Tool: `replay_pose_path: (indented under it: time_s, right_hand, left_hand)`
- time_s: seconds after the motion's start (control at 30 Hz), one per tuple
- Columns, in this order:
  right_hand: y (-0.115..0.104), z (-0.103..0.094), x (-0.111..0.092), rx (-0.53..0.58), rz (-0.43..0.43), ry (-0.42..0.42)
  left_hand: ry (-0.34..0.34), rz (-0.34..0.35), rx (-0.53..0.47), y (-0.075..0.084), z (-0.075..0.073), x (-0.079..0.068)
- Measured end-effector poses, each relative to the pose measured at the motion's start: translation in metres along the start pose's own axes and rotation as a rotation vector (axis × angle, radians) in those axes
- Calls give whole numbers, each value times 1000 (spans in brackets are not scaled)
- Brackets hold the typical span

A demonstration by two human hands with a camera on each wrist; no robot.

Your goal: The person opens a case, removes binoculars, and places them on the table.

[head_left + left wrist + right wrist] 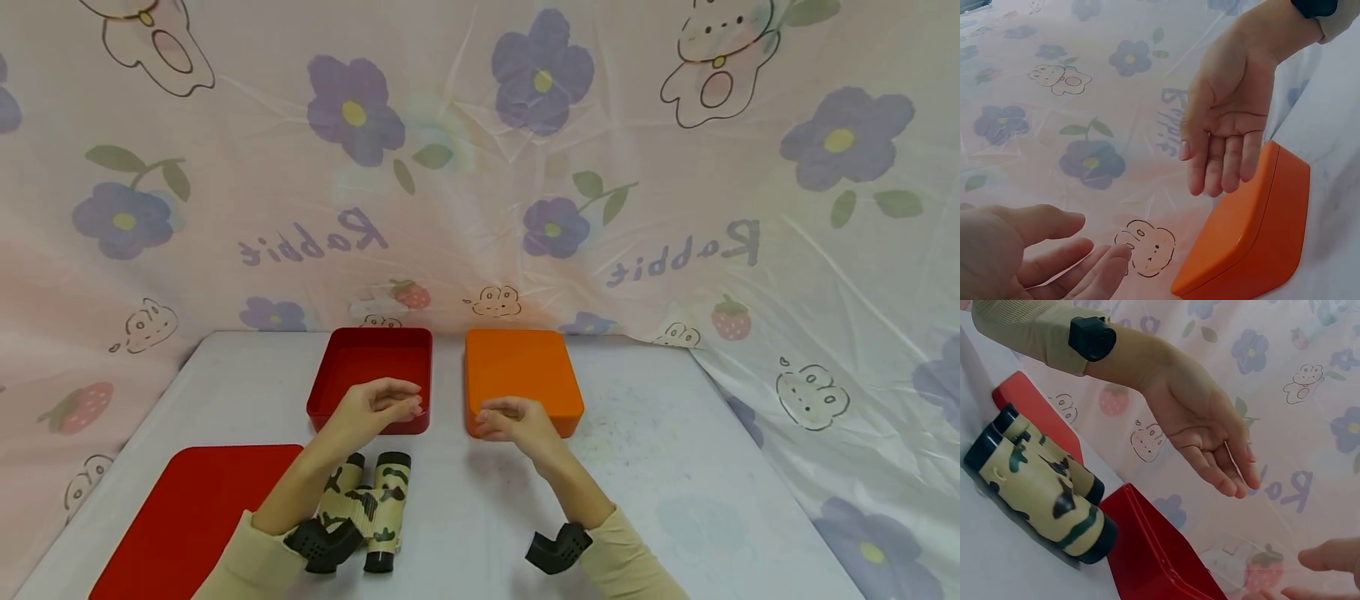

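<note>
Nothing is in my left hand (378, 404), which hovers at the front right of an open red box (322, 392) with fingers loosely bent. My right hand (521, 421), also holding nothing, hangs at the near edge of a closed orange box (525, 367), palm turned inward. Camouflage-patterned binoculars (388, 508) lie on the table below my left forearm, which partly covers them. In the right wrist view the binoculars (1047, 487) show their black ends, close to the red box (1147, 550).
A flat red lid (202, 508) lies at the left front of the white table (645, 483). A cloth printed with flowers and rabbits (465, 183) hangs behind the table and at its sides. Each wrist bears a black camera (558, 548).
</note>
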State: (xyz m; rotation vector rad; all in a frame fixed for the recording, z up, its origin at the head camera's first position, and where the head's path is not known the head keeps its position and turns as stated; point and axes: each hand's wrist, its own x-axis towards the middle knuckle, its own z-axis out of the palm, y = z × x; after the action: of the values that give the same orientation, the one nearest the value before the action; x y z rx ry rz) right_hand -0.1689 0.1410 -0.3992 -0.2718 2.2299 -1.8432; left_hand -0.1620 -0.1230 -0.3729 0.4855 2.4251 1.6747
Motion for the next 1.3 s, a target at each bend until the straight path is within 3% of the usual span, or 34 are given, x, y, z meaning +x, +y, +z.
replay_pose_path:
  time_s: [0.37,0.73,0.97,1.3]
  right_hand:
    - [-8,-20,3,-7,8,102]
    - [-13,-39,5,28,-26,146]
    - [-15,-52,7,8,1,194]
    - [-12,-72,12,-25,24,253]
  left_hand:
    - [6,-18,-41,-2,15,18]
    - [27,-38,-94,4,26,33]
    - [50,-4,-108,4,34,44]
    - [106,-71,-207,5,48,62]
